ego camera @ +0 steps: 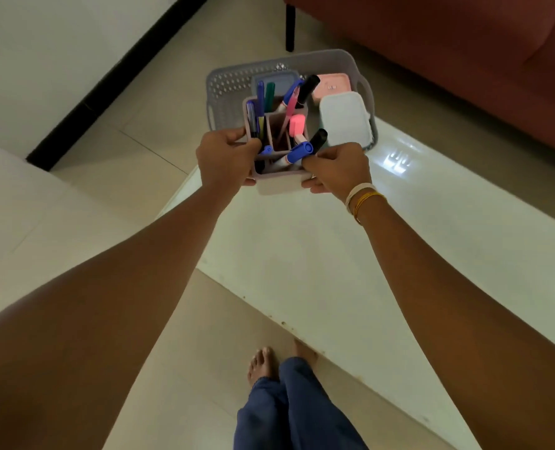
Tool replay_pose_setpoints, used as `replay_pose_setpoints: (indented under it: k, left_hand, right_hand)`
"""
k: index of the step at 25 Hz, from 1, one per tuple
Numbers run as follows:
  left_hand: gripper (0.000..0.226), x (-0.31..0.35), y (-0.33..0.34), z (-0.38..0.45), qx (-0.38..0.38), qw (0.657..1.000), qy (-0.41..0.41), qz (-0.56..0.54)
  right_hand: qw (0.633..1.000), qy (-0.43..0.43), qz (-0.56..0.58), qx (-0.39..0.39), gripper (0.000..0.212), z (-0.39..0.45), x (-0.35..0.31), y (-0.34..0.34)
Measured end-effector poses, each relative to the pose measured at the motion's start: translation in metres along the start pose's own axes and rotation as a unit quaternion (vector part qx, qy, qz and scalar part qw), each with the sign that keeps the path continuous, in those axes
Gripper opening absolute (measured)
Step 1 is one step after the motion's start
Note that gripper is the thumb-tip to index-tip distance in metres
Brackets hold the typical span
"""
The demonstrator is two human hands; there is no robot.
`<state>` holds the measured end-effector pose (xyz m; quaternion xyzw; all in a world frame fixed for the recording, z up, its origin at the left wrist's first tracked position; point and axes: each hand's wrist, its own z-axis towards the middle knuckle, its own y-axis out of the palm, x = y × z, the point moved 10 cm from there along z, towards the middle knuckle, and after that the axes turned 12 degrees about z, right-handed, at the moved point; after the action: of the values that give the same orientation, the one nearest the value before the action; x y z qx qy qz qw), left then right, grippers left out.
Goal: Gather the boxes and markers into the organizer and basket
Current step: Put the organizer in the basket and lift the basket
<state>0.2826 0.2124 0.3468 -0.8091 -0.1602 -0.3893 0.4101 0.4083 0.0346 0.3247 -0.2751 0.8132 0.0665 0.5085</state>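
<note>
Your left hand (225,159) grips the left wall of the pink organizer (277,185), which you hold over the far end of the white surface (334,271). Markers (297,152) stand crowded in its compartments. Your right hand (336,168) clasps its right side. Just behind, the grey basket (227,86) holds three lidded boxes (346,120).

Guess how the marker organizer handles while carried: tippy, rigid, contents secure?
The organizer looks like rigid plastic, and the left hand and right hand grip opposite sides, so it probably won't flex. The markers stand loose and lean at different angles, some well above the rim, so a tilt could spill them. It is probably light.
</note>
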Motion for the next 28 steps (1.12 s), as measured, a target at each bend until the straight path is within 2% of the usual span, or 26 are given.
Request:
replay_pose_setpoints:
  k: [4,8,9,13,16,18,20,22,25,28]
  left_hand:
    - [0.020,-0.008,-0.002,0.029,0.031,0.991,-0.107,-0.079]
    - [0.040,-0.038,0.021,0.057,0.038,0.976,-0.177,-0.119]
    - [0.039,-0.042,0.030,0.060,0.032,0.972,-0.186,-0.140]
    - [0.029,-0.035,0.039,0.061,-0.011,0.950,-0.236,-0.204]
    - [0.030,-0.027,0.039,0.067,-0.039,0.939,-0.248,-0.234]
    - [0.020,-0.024,0.041,0.069,-0.068,0.935,-0.257,-0.236]
    - [0.023,-0.024,0.045,0.070,-0.099,0.926,-0.273,-0.242]
    - [0.030,-0.032,0.053,0.070,-0.142,0.911,-0.303,-0.240]
    - [0.012,-0.044,0.066,0.060,-0.219,0.893,-0.331,-0.213]
    - [0.011,-0.055,0.072,0.051,-0.280,0.884,-0.341,-0.155]
  right_hand:
    - [0.994,-0.031,-0.099,-0.032,0.024,0.044,-0.040,0.017]
    - [0.962,-0.033,-0.255,-0.089,0.025,0.095,-0.057,0.043]
    - [0.951,-0.028,-0.292,-0.097,0.026,0.107,-0.060,0.045]
    - [0.928,-0.002,-0.354,-0.114,0.025,0.134,-0.064,0.051]
    - [0.921,-0.009,-0.377,-0.096,0.025,0.146,-0.069,0.050]
    - [0.918,-0.022,-0.385,-0.092,0.020,0.151,-0.074,0.054]
    - [0.901,-0.040,-0.423,-0.090,0.019,0.152,-0.079,0.060]
    - [0.885,-0.050,-0.455,-0.092,0.027,0.154,-0.079,0.065]
    - [0.872,-0.051,-0.476,-0.100,0.029,0.153,-0.066,0.072]
    - [0.875,-0.053,-0.474,-0.087,0.030,0.152,-0.055,0.068]
